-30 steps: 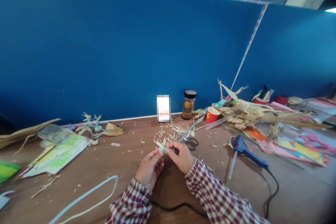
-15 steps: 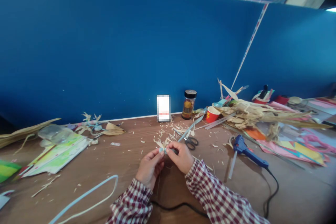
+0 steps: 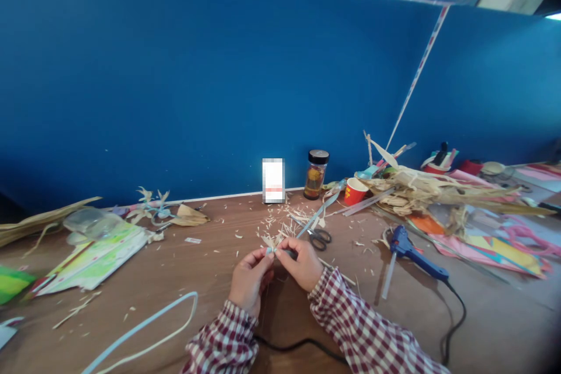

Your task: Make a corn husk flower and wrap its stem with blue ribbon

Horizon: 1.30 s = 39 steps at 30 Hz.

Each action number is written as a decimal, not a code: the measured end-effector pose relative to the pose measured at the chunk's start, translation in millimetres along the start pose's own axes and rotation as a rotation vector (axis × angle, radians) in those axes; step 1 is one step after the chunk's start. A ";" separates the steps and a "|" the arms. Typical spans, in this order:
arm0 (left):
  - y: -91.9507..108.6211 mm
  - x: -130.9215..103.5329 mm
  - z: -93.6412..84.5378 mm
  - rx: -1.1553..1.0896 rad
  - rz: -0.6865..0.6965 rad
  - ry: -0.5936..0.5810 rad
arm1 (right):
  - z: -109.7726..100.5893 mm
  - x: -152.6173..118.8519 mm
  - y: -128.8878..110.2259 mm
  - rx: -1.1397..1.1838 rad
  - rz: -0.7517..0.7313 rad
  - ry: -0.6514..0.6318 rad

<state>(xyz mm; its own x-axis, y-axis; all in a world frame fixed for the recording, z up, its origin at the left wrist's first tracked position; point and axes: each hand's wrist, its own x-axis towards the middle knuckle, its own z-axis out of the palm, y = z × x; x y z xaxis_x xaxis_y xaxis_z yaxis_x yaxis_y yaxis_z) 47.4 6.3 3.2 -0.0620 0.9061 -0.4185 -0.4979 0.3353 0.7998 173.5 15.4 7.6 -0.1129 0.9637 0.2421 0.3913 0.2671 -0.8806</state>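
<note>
The left hand [image 3: 249,277] and the right hand [image 3: 302,262] meet just above the wooden table [image 3: 210,304], fingertips pinched together on one small straw bundle [image 3: 272,243]. Both hands are closed to a fine pinch, the remaining fingers curled loosely; both wrists carry checked red-and-white sleeves.

The bundle is pale yellow-tan, made of short flat strips that fan out upward and to the left from the pinch point. A small pale blue piece shows right at the fingertips where the strips gather (whether it is a tie or a tube end cannot be told at this size).

Just behind the hands lies a scatter of straw clippings [image 3: 284,219]. Scissors [image 3: 318,236] with dark handles rest close to the right hand, blades pointing away toward the wall. Further right, a blue glue gun [image 3: 409,252] lies on its side, its black cord trailing toward the near edge. A red paper cup [image 3: 354,191] and a dark-lidded jar [image 3: 315,174] stand near the blue wall. A heap of dry husks [image 3: 429,190] occupies the far right. A pale blue strip [image 3: 144,327] curves across the near left.
</note>
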 end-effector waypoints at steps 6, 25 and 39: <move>-2.8 -0.9 0.8 0.058 0.101 0.005 | 0.8 -0.4 -0.4 -0.011 0.007 0.022; -8.4 -0.4 -1.1 0.221 0.251 -0.040 | -0.2 0.0 -1.5 0.007 0.046 0.042; -13.1 -0.8 -2.5 0.284 0.266 -0.082 | -2.0 0.4 -1.7 0.037 0.091 0.049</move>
<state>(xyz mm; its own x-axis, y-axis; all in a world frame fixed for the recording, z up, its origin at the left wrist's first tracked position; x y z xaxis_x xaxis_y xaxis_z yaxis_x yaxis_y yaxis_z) 51.8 0.6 -8.0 -0.0811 0.9848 -0.1538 -0.2136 0.1336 0.9677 174.7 15.3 10.1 -0.0333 0.9833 0.1788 0.3639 0.1786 -0.9142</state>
